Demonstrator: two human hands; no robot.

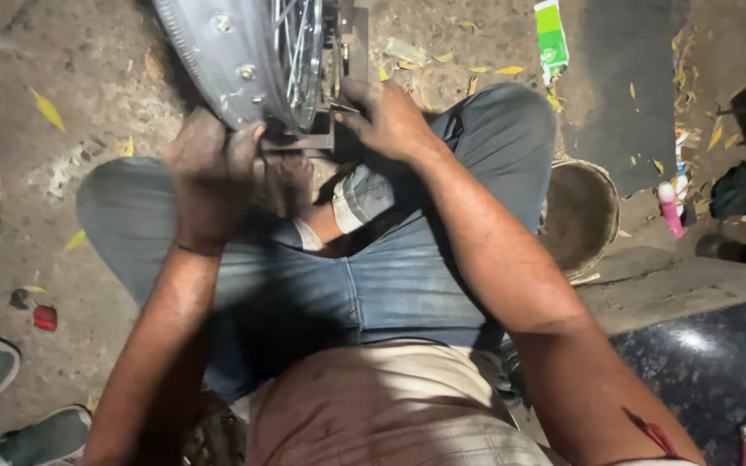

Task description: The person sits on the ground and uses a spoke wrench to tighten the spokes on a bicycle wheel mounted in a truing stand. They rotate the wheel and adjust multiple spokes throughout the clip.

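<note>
A spoked metal wheel rim (218, 60) stands upright in a dark metal stand (351, 52) just in front of my crossed legs in blue jeans. My left hand (209, 177) is curled around the lower edge of the rim and grips it. My right hand (390, 116) rests on the stand's bracket beside the spokes (300, 52), fingers bent over the metal. Both hands are dark with grease. The top of the wheel is cut off by the frame.
I sit on dusty ground strewn with dry leaves. A round dirty bowl (580, 216) lies by my right knee. A green-and-white carton (551, 34), a pink-and-white bottle (670, 207) and a dark cloth (740, 190) lie to the right. Another person's shoes (10, 406) show at bottom left.
</note>
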